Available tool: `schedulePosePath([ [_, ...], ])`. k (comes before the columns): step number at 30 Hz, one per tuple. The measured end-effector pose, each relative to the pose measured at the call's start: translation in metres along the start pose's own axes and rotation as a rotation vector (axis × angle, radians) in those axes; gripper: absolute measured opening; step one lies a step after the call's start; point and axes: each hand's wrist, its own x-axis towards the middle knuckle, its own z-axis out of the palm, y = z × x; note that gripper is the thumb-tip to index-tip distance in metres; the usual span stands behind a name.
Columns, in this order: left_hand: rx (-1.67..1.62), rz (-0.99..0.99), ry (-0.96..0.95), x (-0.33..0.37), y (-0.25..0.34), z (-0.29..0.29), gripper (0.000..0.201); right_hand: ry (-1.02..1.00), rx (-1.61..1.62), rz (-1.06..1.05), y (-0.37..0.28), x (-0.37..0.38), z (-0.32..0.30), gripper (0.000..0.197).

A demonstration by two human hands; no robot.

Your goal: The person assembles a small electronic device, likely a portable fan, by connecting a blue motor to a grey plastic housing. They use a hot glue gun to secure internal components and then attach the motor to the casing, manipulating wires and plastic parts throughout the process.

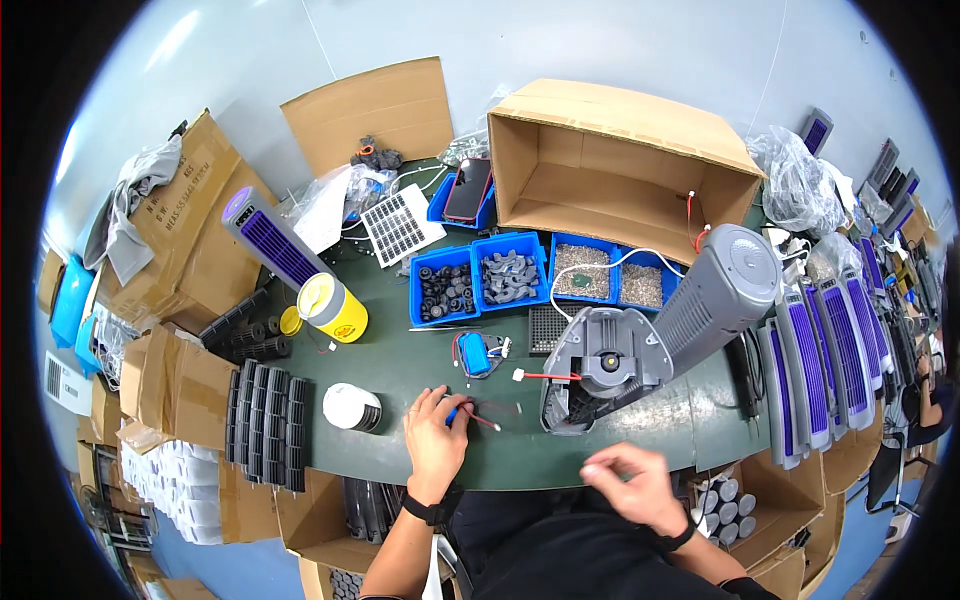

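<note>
My left hand (436,436) rests on the near part of the green table, its thumb and fingers closed on a small blue part (452,415) with thin wires. The fingers mostly hide that part. Over the table's front edge, my right hand (640,486) hovers with loosely bent fingers and nothing visible in them. Beyond my left hand lies a blue wired battery pack (478,352) on a grey piece. To its right, a grey tower fan housing (718,295) lies tilted, its base (607,365) toward me, with a red wire and white connector sticking out.
Blue bins (445,287) of dark parts and screws stand behind, before an open cardboard box (620,165). A yellow tub (335,308), a white tub (352,407) and black fan rollers (266,425) are at left. Purple-grilled fan panels (805,360) line the right side.
</note>
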Motion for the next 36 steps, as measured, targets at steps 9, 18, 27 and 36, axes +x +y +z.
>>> schedulePosePath([
  [9,-0.289,-0.096,0.176,-0.028,0.041,-0.029,0.017,-0.326,0.101,0.118,0.004,0.044,0.104,0.049],
  [18,-0.456,-0.181,0.249,-0.054,0.058,-0.033,0.02,-0.256,-0.109,0.046,-0.001,0.045,0.113,0.028],
  [27,-0.949,-0.504,0.257,-0.06,0.07,-0.04,0.039,-0.383,0.266,0.325,-0.021,0.048,0.088,0.013],
  [36,-1.238,-0.568,0.008,-0.058,0.062,-0.053,0.041,-0.52,0.467,0.319,-0.023,0.052,0.076,0.012],
])
